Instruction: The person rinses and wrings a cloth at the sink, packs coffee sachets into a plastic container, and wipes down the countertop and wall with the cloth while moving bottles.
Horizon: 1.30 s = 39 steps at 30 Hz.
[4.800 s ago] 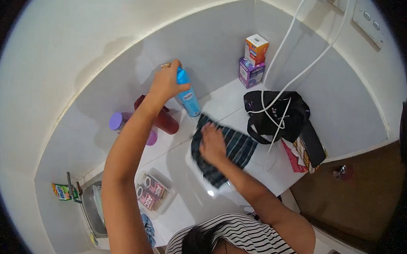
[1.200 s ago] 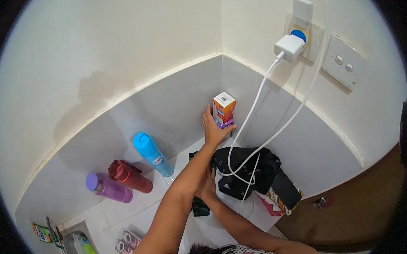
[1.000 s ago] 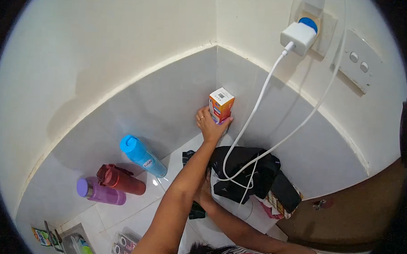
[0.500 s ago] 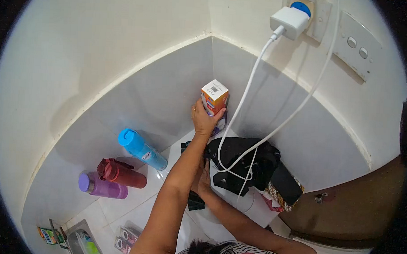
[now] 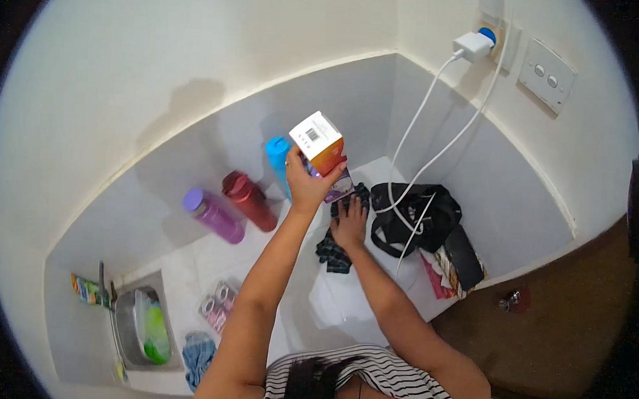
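My left hand (image 5: 307,186) is wrapped round a small carton (image 5: 320,142), holding it up above the counter. The carton has a white end with a barcode and orange and purple sides. Below and right of it, my right hand (image 5: 349,225) lies with fingers spread on a dark checked cloth (image 5: 335,255) on the white countertop. Behind the carton stands a blue bottle (image 5: 277,154), partly hidden by it and my left hand. A black bag (image 5: 438,214) lies just right of the cloth.
A red bottle (image 5: 251,203) and a purple bottle (image 5: 217,217) stand along the tiled wall. A white charger cable (image 5: 433,161) hangs over the bag. At left are a sink (image 5: 167,278), pink packs (image 5: 217,305) and blue fabric (image 5: 198,357). A dark pouch (image 5: 464,255) lies near the counter's right edge.
My left hand has brought the carton away from the wall corner, leftward toward the blue bottle and closer to the camera. My right hand now shows spread on the cloth. The view has shifted.
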{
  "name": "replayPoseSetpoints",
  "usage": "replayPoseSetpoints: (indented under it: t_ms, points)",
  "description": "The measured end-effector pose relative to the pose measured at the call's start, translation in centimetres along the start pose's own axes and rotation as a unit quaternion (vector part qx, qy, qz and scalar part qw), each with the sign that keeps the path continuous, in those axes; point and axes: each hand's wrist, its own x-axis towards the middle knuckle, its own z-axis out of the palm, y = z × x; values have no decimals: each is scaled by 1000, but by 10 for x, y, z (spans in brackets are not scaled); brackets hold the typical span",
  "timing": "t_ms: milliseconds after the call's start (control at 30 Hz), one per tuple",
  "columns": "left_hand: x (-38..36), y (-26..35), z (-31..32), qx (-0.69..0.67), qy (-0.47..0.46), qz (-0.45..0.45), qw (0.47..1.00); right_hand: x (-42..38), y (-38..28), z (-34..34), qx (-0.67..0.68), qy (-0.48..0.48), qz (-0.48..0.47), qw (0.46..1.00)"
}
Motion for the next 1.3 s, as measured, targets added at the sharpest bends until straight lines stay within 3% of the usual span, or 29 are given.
replayPoseSetpoints:
  t_ms: [267, 433, 500, 767, 867, 967, 1067, 1200, 1300]
  points:
    - [-114, 18, -146, -57, -9, -107, 993, -103, -12, -28, 25, -20, -51, 998]
    - [-176, 10, -184, -13, -59, -162, 985, -155, -29, -43, 0, -33, -57, 998]
    - [-186, 5, -188, -19, -59, -168, 984, -150, -35, -46, -20, -65, -48, 997]
    - [-178, -21, -175, 21, -62, -177, 982, -51, -41, -4, -13, -36, 7, 999]
    - [-169, -42, -165, 40, -67, -135, 988, 3, -42, 8, -34, -29, 113, 993]
    - [-166, -54, -158, 55, -67, -111, 990, 62, -35, 25, -2, 38, 250, 967]
    - [-170, -52, -154, 71, -72, -146, 984, 111, -23, 38, 17, 85, 366, 926]
    - [-173, -54, -151, 20, -60, -190, 980, 160, 1, 45, 29, 143, 469, 871]
    - [-164, -52, -158, 34, -111, -171, 978, 177, 13, 28, 61, 141, 503, 851]
